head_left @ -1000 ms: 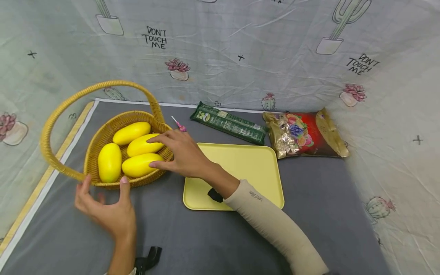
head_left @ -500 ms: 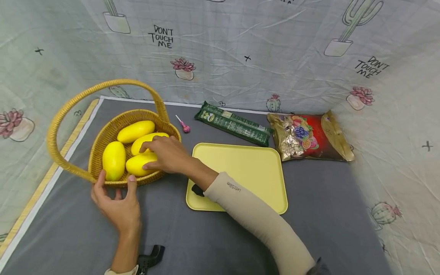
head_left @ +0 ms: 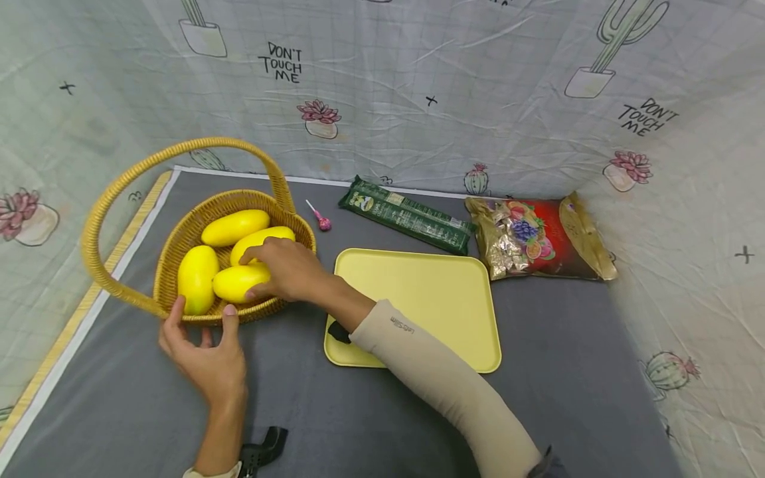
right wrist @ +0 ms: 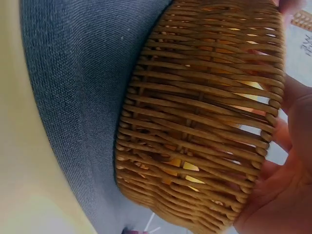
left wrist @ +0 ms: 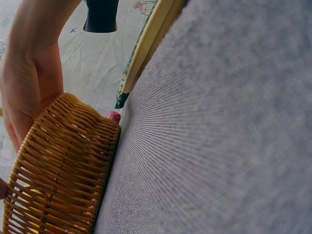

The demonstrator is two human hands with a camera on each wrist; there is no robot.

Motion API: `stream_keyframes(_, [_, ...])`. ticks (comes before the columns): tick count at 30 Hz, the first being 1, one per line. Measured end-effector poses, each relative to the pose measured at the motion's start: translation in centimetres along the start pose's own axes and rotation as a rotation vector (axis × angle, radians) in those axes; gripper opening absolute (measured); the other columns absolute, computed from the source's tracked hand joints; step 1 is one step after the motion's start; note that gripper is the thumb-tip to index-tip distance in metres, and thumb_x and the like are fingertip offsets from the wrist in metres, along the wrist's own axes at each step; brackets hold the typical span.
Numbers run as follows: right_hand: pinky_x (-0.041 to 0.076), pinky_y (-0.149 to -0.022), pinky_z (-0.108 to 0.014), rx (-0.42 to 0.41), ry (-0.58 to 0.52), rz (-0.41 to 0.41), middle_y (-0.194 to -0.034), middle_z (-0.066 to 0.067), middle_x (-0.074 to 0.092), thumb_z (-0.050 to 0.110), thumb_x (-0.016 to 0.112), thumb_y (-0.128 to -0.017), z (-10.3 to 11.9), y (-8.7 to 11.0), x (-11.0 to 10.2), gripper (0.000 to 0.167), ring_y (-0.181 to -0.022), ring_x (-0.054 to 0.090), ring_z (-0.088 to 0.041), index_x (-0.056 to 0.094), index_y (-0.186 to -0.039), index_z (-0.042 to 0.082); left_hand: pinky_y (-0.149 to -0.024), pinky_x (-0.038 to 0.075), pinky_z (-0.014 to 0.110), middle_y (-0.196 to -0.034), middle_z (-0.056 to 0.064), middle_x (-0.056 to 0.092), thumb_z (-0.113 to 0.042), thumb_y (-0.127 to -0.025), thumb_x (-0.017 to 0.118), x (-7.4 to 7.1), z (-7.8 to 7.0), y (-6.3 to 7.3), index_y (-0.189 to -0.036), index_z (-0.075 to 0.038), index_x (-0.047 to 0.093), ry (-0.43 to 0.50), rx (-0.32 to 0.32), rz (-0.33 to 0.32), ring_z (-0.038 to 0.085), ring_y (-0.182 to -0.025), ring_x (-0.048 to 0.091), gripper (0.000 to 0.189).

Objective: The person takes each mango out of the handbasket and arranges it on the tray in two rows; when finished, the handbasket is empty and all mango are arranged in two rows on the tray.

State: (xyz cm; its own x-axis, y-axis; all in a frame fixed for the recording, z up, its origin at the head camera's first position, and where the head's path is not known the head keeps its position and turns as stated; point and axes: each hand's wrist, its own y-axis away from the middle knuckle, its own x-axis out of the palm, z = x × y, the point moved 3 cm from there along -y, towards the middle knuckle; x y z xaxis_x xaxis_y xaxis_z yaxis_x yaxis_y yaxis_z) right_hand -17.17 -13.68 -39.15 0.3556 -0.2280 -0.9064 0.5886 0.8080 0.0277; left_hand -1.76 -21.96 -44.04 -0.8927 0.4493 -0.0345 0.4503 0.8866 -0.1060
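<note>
In the head view, a woven yellow basket (head_left: 173, 265) with a tall arched handle stands at the left, holding several yellow mangoes. My right hand (head_left: 293, 269) reaches over its right rim and grips the lower-right mango (head_left: 232, 284), thumb on the near side and fingers curled over the far side. Another mango (head_left: 263, 239) lies partly behind those fingers. My left hand (head_left: 206, 358) touches the basket's near rim with spread thumb and index finger. In the right wrist view, the basket's wall (right wrist: 195, 107) hides most of the mangoes, and the right hand (right wrist: 297, 161) shows beyond it.
A yellow tray (head_left: 418, 299) lies under the right forearm. Behind it are a pink lollipop (head_left: 323, 223), a long green packet (head_left: 406, 216) and a red-and-gold candy bag (head_left: 538, 236). A printed cloth (head_left: 382, 133) hangs behind the grey tabletop (head_left: 335, 411).
My right hand has moved left and deeper into the basket, closing on the lower-right mango, which has shifted slightly left. The left hand has come to the near rim.
</note>
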Motion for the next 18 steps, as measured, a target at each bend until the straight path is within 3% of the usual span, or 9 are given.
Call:
stream_keyframes(8, [0.045,-0.098,-0.025,-0.030,-0.079,-0.125,-0.134,0.006,0.068,0.049,0.084,-0.088,-0.6,1.3,-1.8,0.063,-0.119,0.058,-0.011,0.068,-0.144,0.025,-0.117,0.035,0.050,-0.159,0.003,0.035,-0.010,-0.093,0.078,0.0,0.7,-0.2,-0.153,-0.015,0.052,0.012,0.016,-0.001,0.019,-0.148,0.031,0.065])
stream_keyframes(14, [0.045,-0.093,-0.025,0.000,-0.179,-0.213,-0.131,0.001,0.066,0.048,0.084,-0.088,-1.5,3.0,-3.5,0.063,-0.115,0.057,-0.013,0.067,-0.144,0.024,-0.118,0.033,0.049,-0.159,0.003,0.036,-0.010,-0.093,0.077,0.1,0.0,0.1,-0.152,-0.014,0.052,0.019,0.027,-0.002,0.018,-0.148,0.031,0.064])
stream_keyframes(18, [0.046,-0.091,-0.027,0.016,-0.252,-0.279,-0.128,0.000,0.066,0.044,0.087,-0.087,-2.4,4.3,-4.7,0.062,-0.110,0.058,-0.013,0.068,-0.143,0.025,-0.118,0.033,0.048,-0.160,0.003,0.035,-0.009,-0.093,0.077,0.1,0.9,-0.2,-0.152,-0.014,0.052,0.030,0.022,0.001,0.018,-0.149,0.030,0.065])
